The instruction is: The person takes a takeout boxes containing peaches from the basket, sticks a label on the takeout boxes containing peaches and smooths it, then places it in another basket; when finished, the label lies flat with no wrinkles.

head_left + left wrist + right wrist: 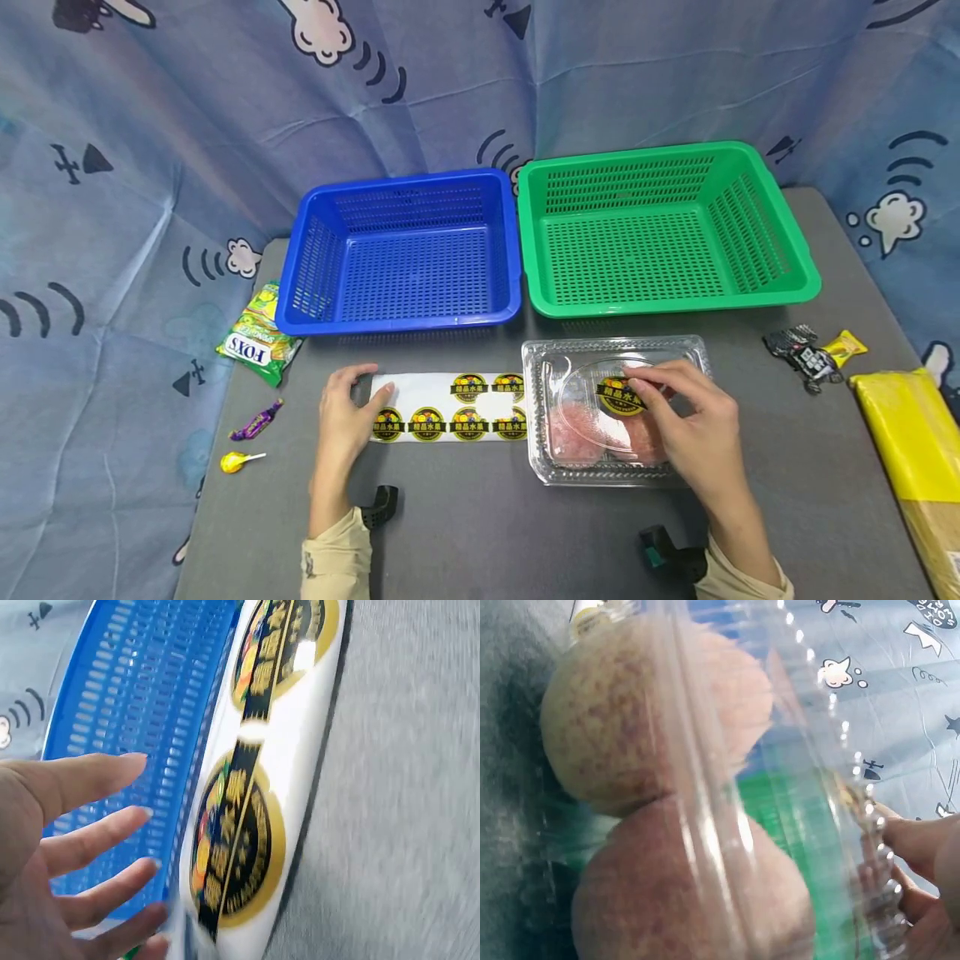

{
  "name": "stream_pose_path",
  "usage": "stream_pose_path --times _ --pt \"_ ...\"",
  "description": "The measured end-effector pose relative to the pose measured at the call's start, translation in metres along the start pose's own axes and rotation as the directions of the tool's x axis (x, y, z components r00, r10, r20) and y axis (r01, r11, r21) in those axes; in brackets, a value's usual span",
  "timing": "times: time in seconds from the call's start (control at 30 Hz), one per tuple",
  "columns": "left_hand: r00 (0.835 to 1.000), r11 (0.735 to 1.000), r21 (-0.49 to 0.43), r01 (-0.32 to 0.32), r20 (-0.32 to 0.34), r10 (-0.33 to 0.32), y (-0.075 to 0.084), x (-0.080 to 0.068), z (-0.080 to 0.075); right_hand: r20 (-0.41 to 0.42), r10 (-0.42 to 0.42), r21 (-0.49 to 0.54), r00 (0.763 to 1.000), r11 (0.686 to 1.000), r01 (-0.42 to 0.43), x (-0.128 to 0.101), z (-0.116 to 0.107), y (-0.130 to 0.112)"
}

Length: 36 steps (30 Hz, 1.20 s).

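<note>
well, my right hand (pixel 699 427) pinches a round black-and-gold sticker (pixel 619 400) between thumb and forefinger, right at the lid of a clear plastic box (pixel 536 417); i cannot tell whether it is stuck down. the box sits on the desk (pixel 465 533) under that hand, with pinkish round fruits (pixel 694 892) inside. my left hand (pixel 345 421) is spread, fingers apart, its thumb over the left end of a white sticker sheet (pixel 438 393), which runs rightward from it to the box. beyond my left hand stands a blue basket (pixel 416 271), beyond my right a green basket (pixel 633 258). left of my left hand lie a candy bag (pixel 261 335), a purple sweet (pixel 257 422) and a yellow lollipop (pixel 234 462); far right of my right hand, a yellow-and-brown parcel (pixel 907 450).
</note>
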<state>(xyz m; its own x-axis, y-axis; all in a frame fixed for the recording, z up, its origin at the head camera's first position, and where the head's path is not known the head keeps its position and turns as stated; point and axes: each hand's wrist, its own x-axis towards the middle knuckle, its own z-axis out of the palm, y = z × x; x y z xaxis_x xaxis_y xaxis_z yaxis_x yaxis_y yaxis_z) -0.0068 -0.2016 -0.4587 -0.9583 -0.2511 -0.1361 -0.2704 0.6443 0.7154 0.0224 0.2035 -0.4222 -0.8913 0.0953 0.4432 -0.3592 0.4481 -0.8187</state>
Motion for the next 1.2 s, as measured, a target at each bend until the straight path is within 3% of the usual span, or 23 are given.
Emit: stream_pose_path --times 0.13,0.23,0.4,0.57,0.67,0.87,1.2 --pt "0.998 0.996 -0.079 -0.035 -0.049 0.031 0.011 -0.002 0.005 0.021 0.017 -0.046 1.000 0.999 -0.016 0.000 0.000 0.002" --pt "0.997 0.982 -0.173 -0.072 -0.043 0.065 0.024 -0.006 0.010 0.030 0.028 -0.074 0.999 0.997 -0.025 0.000 0.000 0.003" --pt "0.988 0.927 -0.354 -0.121 0.047 0.147 0.045 -0.016 0.025 0.051 0.049 -0.119 0.998 0.992 -0.042 0.001 0.000 0.000" --pt "0.958 0.882 -0.451 -0.136 0.168 0.233 0.061 -0.025 0.042 0.071 0.060 -0.155 0.996 0.987 -0.049 0.001 0.000 0.000" --pt "0.934 0.879 -0.459 -0.133 0.239 0.267 0.067 -0.029 0.050 0.080 0.073 -0.172 0.994 0.983 -0.059 0.001 0.000 0.000" --pt "0.887 0.898 -0.422 -0.128 0.356 0.294 0.073 -0.038 0.064 0.084 0.085 -0.200 0.993 0.977 -0.066 0.001 0.001 0.000" --pt "0.835 0.890 -0.428 -0.158 0.423 0.352 0.081 -0.053 0.086 0.084 0.093 -0.220 0.992 0.973 -0.072 0.001 0.002 -0.001"
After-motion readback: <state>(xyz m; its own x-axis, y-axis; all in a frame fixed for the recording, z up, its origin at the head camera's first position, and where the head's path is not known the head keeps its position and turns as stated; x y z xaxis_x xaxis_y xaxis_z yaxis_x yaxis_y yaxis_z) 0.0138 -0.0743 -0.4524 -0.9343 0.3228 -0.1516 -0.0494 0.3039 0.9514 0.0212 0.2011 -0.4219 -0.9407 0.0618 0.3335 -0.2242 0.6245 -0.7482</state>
